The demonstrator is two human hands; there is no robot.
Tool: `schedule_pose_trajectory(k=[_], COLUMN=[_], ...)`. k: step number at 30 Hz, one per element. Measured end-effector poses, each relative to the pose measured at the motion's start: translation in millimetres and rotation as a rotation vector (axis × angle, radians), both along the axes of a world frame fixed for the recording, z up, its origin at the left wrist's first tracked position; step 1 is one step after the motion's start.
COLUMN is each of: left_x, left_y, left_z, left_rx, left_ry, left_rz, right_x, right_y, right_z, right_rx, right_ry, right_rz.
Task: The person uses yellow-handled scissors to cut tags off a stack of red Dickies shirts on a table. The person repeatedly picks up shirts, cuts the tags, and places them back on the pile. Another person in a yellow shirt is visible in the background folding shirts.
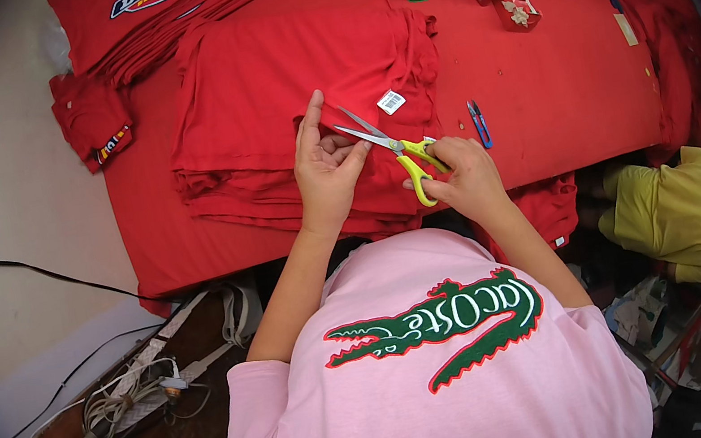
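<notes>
- Yellow-handled scissors (415,155), blades parted toward ten o'clock, are above folded red shirts (284,75), near twelve o'clock in the view.
- Right hand (464,175): fingers curled round the handles.
- Left hand (330,172), at nine o'clock from the scissors: index raised, thumb by the blades; cannot tell if it pinches anything.
- Step, seemingly: snipping; closing the blades calls for a clear thumb.
- Blue thread snips (480,124): three o'clock from the scissors.

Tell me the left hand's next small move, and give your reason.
I'd probably draw the left hand slightly back from the blades before they close: the right hand holds the yellow-handled scissors open above the red garments, with one blade right by the left thumb.
</notes>
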State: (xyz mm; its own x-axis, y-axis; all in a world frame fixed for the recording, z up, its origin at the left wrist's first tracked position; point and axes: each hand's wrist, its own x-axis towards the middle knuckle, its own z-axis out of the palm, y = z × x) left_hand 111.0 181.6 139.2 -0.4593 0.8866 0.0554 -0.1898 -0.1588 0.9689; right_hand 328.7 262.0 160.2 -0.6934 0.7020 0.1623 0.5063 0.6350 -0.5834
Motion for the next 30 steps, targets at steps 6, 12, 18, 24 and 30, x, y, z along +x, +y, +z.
schedule_pose_trajectory(k=[6,12,18,24,30], left_x=[1,0,6,5,-2], left_y=[0,5,2,-2,-6], left_z=[-1,-5,-1,4,-2], left_rx=[-0.011,0.056,0.045,0.052,0.022], left_ry=[0.012,0.056,0.083,0.049,0.148], left_rz=[-0.001,0.068,0.028,0.002,0.109], right_x=[11,18,7,11,14], right_y=[4,4,3,3,3], right_z=[-10,-11,-2,-1,-15], right_rx=[-0.144,-0.131,-0.030,-0.142,-0.152], right_ry=[0.010,0.040,0.113,0.039,0.101], right_rz=[-0.009,-0.007,-0.024,-0.008,0.011])
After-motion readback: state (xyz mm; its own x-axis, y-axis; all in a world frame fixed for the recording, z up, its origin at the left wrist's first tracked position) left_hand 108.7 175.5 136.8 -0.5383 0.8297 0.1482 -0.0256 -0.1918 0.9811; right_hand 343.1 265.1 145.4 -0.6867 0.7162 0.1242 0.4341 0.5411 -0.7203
